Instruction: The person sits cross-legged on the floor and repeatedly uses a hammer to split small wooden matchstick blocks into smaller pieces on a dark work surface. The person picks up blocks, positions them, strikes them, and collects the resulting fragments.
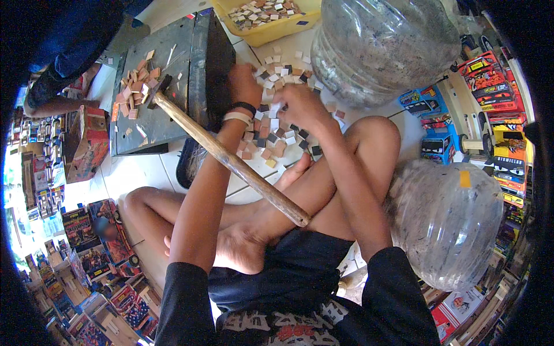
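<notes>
On the floor ahead of me lie many small square tiles (pixel 276 137), white, black, tan and brown. My left hand (pixel 244 86) is at their left edge, beside the dark box; its fingers are hidden. My right hand (pixel 301 106) hangs over the pile with fingers curled in; whatever they hold, if anything, cannot be made out. A hammer with a long wooden handle (pixel 259 187) slants across the view, passing in front of my left forearm. Its dark head rests on the box top, next to a heap of brown tiles (pixel 136 86).
The dark box (pixel 184 75) stands ahead left. A yellow basin (pixel 262 38) with more tiles sits at the far side. Two big clear plastic containers (pixel 384 49) bulge on the right. Packaged toys (pixel 98 239) line both sides. Another person's leg (pixel 66 52) shows far left. A black tray (pixel 189 164) lies near the box.
</notes>
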{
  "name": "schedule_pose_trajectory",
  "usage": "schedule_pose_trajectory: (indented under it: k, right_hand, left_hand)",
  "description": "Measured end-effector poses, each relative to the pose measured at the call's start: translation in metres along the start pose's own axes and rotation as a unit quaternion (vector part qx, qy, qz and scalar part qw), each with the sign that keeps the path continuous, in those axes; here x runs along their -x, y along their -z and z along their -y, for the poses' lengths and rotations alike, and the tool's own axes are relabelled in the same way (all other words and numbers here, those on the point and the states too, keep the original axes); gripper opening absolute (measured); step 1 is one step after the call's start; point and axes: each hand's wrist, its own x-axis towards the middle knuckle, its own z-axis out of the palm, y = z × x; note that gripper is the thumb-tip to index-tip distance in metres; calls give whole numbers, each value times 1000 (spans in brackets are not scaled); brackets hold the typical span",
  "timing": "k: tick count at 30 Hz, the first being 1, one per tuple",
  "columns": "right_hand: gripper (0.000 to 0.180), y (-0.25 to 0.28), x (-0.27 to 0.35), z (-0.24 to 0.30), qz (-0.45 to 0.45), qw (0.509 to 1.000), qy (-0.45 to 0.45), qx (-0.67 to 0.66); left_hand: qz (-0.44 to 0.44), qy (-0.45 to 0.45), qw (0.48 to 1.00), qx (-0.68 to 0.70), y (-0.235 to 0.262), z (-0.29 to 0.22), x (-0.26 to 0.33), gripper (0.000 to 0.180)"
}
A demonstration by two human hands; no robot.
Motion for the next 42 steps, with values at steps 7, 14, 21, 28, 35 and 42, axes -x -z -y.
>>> schedule_pose_trajectory:
  k: [7,14,21,28,35,42]
  right_hand:
    - [27,6,-3,-7,-60,992,-25,-104]
    - [21,-10,-2,-1,78,990,67,-92]
    - [18,-21,-4,17,136,985,76,-68]
    - [26,-12,-1,26,144,989,-20,-25]
    - [20,-17,2,18,111,993,-30,18]
    - [20,-18,-1,4,103,993,14,-62]
  left_hand:
    - [-38,208,795,568,17,-25,-27,27]
    - [102,255,656,703,44,-30,-33,29]
    - [192,5,967,-170,43,-29,30,19]
    - [265,11,937,-227,38,-29,75,18]
    - [316,-10,912,-262,19,-12,56,22]
    - [330,-45,910,-247,27,-7,50,22]
